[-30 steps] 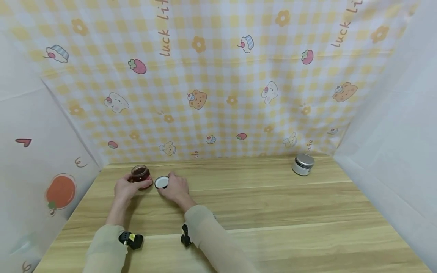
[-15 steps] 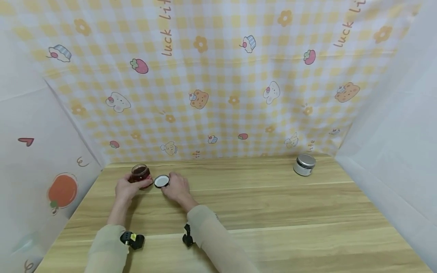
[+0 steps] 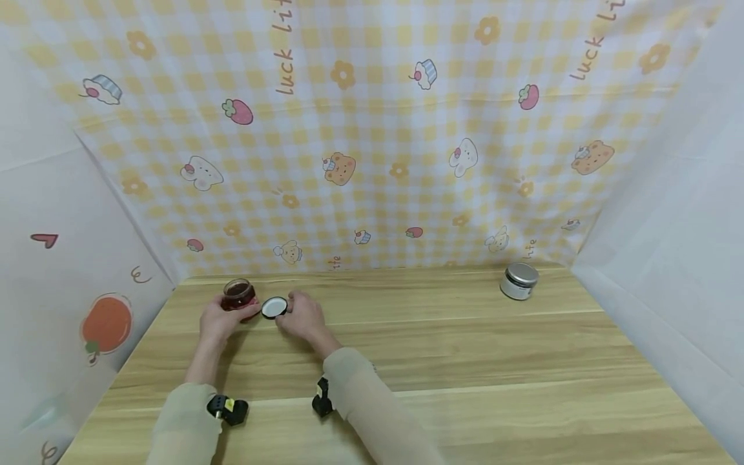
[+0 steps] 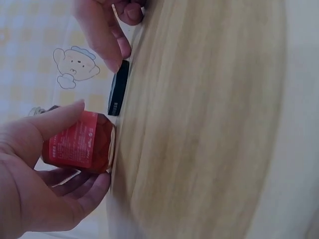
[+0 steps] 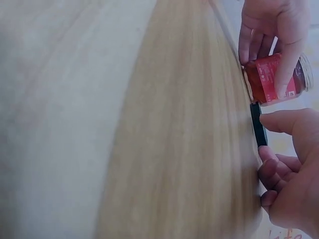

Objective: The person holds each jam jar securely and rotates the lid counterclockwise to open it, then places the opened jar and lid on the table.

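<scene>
A: Quick one. L hand point(image 3: 219, 319)?
B: Gripping the red jar point(image 3: 237, 298). Thumb lies across the label point(image 4: 75, 142), fingers point(image 4: 85, 195) curl round the other side & down by the base.
A: Jar pos?
B: L end of the counter point(image 3: 442, 349), toward the back edge. Upright, mouth up & uncovered, dark red stuff inside. Can't tell if the base sits fully on the wood or just above it.
A: R hand point(image 3: 303, 316)?
B: At the lid point(image 3: 274, 308). Thumb & index are by its R rim, other fingers bent under the palm. Can't tell if that's a real pinch or only a touch.
A: Lid?
B: Flat on the counter, white inside facing up, black rim. Just beside the jar, on its R, betw. the two hands.
A: Other objs?
B: 2nd jar point(image 3: 519, 281), far R near the back edge, upright, silver cap on, pale label. Well apart from both hands.
A: Bkgd?
B: Yellow-check curtain point(image 3: 372, 129) behind, w/ bears, strawberries, cupcakes & flowers printed on it. White sheets point(image 3: 668, 245) at the sides. Beige sleeves point(image 3: 185, 423), a black wrist cam point(image 3: 228, 409) on each arm.
</scene>
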Available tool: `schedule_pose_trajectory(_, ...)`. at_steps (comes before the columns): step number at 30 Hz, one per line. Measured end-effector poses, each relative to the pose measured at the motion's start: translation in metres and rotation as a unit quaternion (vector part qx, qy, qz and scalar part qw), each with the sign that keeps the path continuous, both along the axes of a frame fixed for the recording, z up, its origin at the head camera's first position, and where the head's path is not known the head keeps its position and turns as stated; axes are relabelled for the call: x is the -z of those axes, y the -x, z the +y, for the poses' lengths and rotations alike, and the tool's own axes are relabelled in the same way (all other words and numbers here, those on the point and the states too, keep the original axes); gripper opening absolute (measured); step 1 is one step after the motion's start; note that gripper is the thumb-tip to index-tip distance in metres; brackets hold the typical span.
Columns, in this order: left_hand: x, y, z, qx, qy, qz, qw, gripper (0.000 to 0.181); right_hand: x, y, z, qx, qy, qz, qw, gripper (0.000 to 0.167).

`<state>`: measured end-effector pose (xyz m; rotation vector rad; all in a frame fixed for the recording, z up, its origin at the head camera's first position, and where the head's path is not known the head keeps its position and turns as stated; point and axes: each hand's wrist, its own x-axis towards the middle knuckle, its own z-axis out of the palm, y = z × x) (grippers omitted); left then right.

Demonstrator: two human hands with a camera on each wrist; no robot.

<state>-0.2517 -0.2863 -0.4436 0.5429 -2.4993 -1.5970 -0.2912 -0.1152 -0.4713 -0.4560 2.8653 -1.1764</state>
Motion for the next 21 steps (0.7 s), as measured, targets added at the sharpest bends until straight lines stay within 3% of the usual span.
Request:
schedule_pose_trajectory(6,-0.002,-0.001,0.003,-0.011,-0.006,-0.001,0.9999,0.084,-0.003,0.001,0.005,-0.012,0.032,-0.024,0.9991,0.051)
schedule_pose_trajectory(15,-0.001,-0.006,0.008,-0.046,-0.009,0.036,0.9982,0.089,-0.012,0.0,0.011,-0.035,0.05,-0.065,0.996,0.056)
schedule_pose_trajectory(21,-0.003,-0.008,0.009,-0.045,-0.018,0.035,0.9983,0.095,-0.019,-0.002,0.017,-0.055,0.073,-0.093,0.9915,0.061)
